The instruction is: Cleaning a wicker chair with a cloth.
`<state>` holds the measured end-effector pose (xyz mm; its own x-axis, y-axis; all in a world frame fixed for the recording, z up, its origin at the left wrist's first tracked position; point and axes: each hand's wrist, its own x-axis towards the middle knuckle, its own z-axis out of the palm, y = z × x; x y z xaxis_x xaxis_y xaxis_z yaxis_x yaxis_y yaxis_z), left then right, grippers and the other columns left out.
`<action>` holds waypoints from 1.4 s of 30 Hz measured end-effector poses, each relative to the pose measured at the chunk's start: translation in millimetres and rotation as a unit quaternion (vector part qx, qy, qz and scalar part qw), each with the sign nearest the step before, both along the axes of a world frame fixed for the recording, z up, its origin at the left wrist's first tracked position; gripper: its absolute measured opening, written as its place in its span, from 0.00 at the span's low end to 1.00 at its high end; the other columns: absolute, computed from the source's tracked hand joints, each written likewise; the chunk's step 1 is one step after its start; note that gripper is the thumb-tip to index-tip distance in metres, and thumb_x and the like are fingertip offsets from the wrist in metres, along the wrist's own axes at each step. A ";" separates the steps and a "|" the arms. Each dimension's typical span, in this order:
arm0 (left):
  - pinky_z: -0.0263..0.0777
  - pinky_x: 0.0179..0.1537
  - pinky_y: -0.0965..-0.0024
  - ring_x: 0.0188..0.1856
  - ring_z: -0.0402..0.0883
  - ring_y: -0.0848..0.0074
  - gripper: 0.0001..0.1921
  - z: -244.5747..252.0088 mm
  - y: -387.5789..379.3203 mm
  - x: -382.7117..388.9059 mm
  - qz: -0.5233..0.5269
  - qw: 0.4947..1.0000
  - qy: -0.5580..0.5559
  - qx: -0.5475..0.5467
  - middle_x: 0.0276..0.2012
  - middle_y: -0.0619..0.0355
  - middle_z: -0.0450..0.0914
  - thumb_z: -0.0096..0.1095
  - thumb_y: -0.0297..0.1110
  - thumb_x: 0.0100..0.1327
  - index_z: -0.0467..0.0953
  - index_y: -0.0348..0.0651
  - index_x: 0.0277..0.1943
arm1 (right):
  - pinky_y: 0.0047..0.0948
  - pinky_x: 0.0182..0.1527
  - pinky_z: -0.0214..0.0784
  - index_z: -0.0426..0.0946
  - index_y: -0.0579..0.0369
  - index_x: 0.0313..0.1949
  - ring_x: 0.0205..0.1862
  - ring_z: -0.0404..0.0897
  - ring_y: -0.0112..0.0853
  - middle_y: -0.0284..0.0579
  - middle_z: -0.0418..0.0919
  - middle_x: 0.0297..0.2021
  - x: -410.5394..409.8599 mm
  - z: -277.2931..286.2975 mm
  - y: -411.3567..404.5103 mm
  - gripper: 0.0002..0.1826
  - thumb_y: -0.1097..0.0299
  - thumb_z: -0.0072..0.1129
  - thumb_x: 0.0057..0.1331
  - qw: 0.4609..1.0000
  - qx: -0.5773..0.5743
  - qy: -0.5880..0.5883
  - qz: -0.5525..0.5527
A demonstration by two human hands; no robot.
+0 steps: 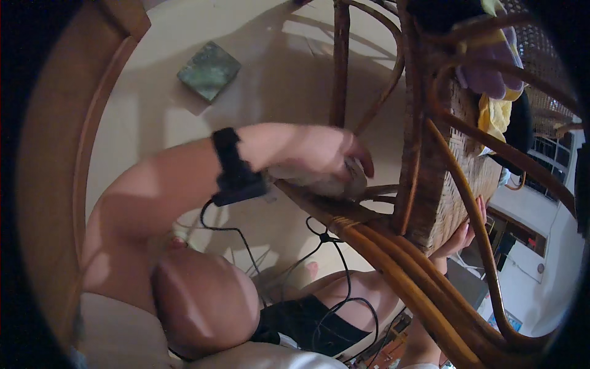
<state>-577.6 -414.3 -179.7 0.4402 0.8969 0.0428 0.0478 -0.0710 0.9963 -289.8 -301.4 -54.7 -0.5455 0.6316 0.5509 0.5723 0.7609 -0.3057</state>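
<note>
My left hand (318, 147), a black strap with a small device at its wrist, reaches across from the left. It holds a pale, blurred cloth (352, 182) against a leg of a rattan chair (396, 267), with its fingers curled over it. The chair is tipped, its woven seat (449, 198) standing on edge at the right. My right hand (458, 240) grips the lower edge of this seat from the far side; its thumb side is partly hidden. Bindings of thin cane wrap the joint of the curved poles.
A green marbled square block (209, 71) lies on the pale floor. Black cables (326, 237) hang by my knees. Purple and yellow gloves or cloths (491, 78) lie at the chair, upper right. A brown wooden panel (55, 161) runs along the left.
</note>
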 end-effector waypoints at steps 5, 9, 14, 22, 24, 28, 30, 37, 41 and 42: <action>0.69 0.49 0.69 0.48 0.76 0.69 0.21 16.3 -24.7 -31.9 0.043 0.956 -0.267 -0.110 0.46 0.51 0.76 0.57 0.27 0.52 0.70 0.36 0.52 | 0.41 0.63 0.46 0.64 0.63 0.54 0.60 0.60 0.40 0.53 0.62 0.56 -0.8 21.4 2.4 0.31 0.47 0.33 0.66 0.999 0.024 -0.030 0.000; 0.72 0.46 0.71 0.43 0.78 0.73 0.24 29.0 -47.5 -33.8 0.053 0.839 -0.499 -0.210 0.43 0.52 0.77 0.55 0.23 0.55 0.62 0.35 0.56 | 0.40 0.63 0.47 0.64 0.63 0.54 0.60 0.60 0.40 0.53 0.63 0.55 6.8 1.9 9.1 0.30 0.48 0.33 0.66 1.000 0.003 -0.010 0.021; 0.71 0.48 0.69 0.45 0.77 0.71 0.23 60.4 -57.9 -29.5 0.098 0.865 -0.461 -0.171 0.44 0.51 0.76 0.55 0.22 0.55 0.60 0.38 0.54 | 0.39 0.62 0.50 0.64 0.64 0.54 0.59 0.59 0.41 0.52 0.61 0.55 12.1 -0.7 18.9 0.28 0.50 0.35 0.66 0.996 -0.021 0.061 0.055; 0.66 0.46 0.72 0.44 0.70 0.74 0.15 98.1 -78.8 4.0 0.181 0.862 -0.455 -0.135 0.41 0.58 0.68 0.56 0.22 0.52 0.61 0.44 0.41 | 0.34 0.61 0.48 0.67 0.61 0.52 0.57 0.61 0.37 0.49 0.64 0.52 26.8 -6.3 38.7 0.18 0.70 0.41 0.63 0.996 -0.023 0.049 0.076; 0.65 0.44 0.73 0.43 0.70 0.75 0.15 114.7 -83.1 12.1 0.203 0.883 -0.403 -0.125 0.39 0.59 0.67 0.58 0.24 0.51 0.61 0.44 0.40 | 0.32 0.61 0.49 0.65 0.60 0.53 0.56 0.63 0.35 0.47 0.65 0.52 30.1 5.6 35.5 0.18 0.72 0.43 0.64 0.995 -0.048 -0.006 0.087; 0.63 0.40 0.75 0.40 0.68 0.75 0.17 153.3 -83.8 19.5 0.196 0.935 -0.287 -0.072 0.36 0.59 0.64 0.63 0.29 0.49 0.59 0.46 0.35 | 0.23 0.47 0.59 0.69 0.60 0.47 0.40 0.67 0.26 0.39 0.71 0.41 52.8 29.7 21.9 0.12 0.74 0.46 0.64 0.970 -0.188 0.104 0.112; 0.63 0.40 0.75 0.40 0.68 0.75 0.17 171.7 -78.8 25.3 0.173 0.950 -0.251 -0.062 0.36 0.59 0.63 0.64 0.30 0.49 0.58 0.47 0.34 | 0.18 0.35 0.63 0.72 0.61 0.40 0.29 0.69 0.19 0.33 0.74 0.29 64.3 35.6 12.3 0.07 0.76 0.46 0.63 0.946 -0.273 0.146 0.093; 0.59 0.45 0.77 0.41 0.65 0.79 0.14 229.6 -59.4 65.6 0.170 0.962 -0.211 -0.044 0.36 0.62 0.66 0.61 0.28 0.53 0.61 0.44 0.36 | 0.29 0.41 0.68 0.72 0.63 0.44 0.41 0.75 0.38 0.50 0.74 0.39 20.2 50.4 -32.5 0.20 0.65 0.59 0.55 0.831 -0.363 -0.049 0.419; 0.62 0.45 0.75 0.41 0.68 0.78 0.14 250.9 -40.2 78.6 0.123 0.965 -0.233 -0.005 0.36 0.61 0.66 0.60 0.27 0.54 0.60 0.45 0.38 | 0.33 0.48 0.66 0.68 0.63 0.50 0.49 0.71 0.43 0.53 0.70 0.47 2.7 48.3 -40.0 0.26 0.60 0.58 0.56 0.808 -0.341 -0.010 0.481; 0.63 0.44 0.74 0.42 0.68 0.77 0.15 253.0 -40.3 82.6 0.170 0.957 -0.236 -0.022 0.36 0.61 0.66 0.59 0.25 0.55 0.60 0.45 0.40 | 0.35 0.50 0.64 0.65 0.64 0.52 0.51 0.69 0.44 0.53 0.68 0.49 2.1 48.5 -39.7 0.29 0.59 0.58 0.56 0.786 -0.361 -0.017 0.501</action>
